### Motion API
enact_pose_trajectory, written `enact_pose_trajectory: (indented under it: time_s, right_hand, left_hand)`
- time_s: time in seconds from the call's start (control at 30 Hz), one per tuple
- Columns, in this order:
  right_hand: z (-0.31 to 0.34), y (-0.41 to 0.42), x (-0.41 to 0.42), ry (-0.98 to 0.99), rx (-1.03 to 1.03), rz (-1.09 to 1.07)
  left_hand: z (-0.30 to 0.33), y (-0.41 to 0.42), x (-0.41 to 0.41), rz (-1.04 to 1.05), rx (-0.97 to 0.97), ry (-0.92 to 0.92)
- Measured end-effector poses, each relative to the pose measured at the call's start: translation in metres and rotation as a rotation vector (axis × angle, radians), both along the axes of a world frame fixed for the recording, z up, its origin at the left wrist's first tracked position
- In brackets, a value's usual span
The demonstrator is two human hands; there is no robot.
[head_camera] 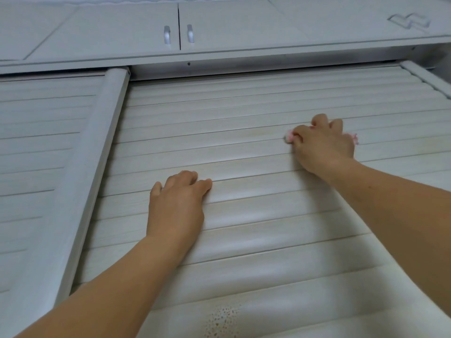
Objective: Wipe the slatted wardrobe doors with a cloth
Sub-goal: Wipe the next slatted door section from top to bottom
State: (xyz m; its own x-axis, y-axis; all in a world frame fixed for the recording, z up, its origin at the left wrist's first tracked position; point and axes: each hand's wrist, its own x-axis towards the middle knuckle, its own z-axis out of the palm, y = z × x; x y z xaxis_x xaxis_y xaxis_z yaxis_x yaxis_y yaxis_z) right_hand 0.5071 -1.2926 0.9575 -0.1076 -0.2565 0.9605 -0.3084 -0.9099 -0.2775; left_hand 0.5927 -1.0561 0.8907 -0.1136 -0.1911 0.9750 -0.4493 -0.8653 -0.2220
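The slatted wardrobe door point(244, 147) fills your view, with a second slatted door point(41, 142) at nine o'clock behind a rounded frame post point(97, 167). Upper cabinet doors point(122, 25) with two small handles point(178, 34) sit at twelve o'clock. Your left hand point(177, 206), near centre, rests on the slats, fingers loosely extended and holding nothing. Your right hand point(322, 142), at two o'clock, grips a pink-and-white cloth point(288, 137) bunched against a slat, its ends showing either side of your fingers.
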Motion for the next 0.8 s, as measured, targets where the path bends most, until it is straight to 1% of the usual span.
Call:
enact_pose_trajectory:
  time_s: [0.07,0.13,0.23,0.3,0.33,0.4,0.47,0.57,0.8]
  right_hand:
    - [0.0,0.005,0.004,-0.027,0.021,0.02]
    - [0.0,0.022,0.012,-0.03,-0.02,0.03]
    - [-0.002,0.054,0.032,-0.027,-0.216,0.082]
    - [-0.003,0.071,0.046,0.006,-0.352,0.163]
    - [-0.002,0.076,0.051,0.041,-0.397,0.197]
    - [0.002,0.08,0.053,0.129,-0.434,0.238]
    - [0.009,0.074,0.049,0.191,-0.429,0.23]
    - [0.021,0.052,0.041,0.18,-0.376,0.163]
    - [0.029,-0.026,0.016,0.064,-0.08,0.07]
  left_hand:
    - [0.001,-0.001,0.0,0.0,-0.01,-0.02]
    - [0.003,-0.003,0.0,0.007,-0.028,-0.035]
    - [0.006,-0.007,0.0,0.024,-0.063,-0.066]
    - [0.01,-0.011,0.001,0.045,-0.093,-0.152]
    - [0.011,-0.012,0.0,0.049,-0.103,-0.176]
    - [0.012,-0.015,0.001,0.093,-0.102,-0.169]
    - [0.013,-0.016,0.001,0.109,-0.09,-0.162]
    - [0.017,-0.016,-0.002,0.121,-0.088,-0.182]
    - [0.024,-0.015,0.01,0.086,-0.08,-0.266]
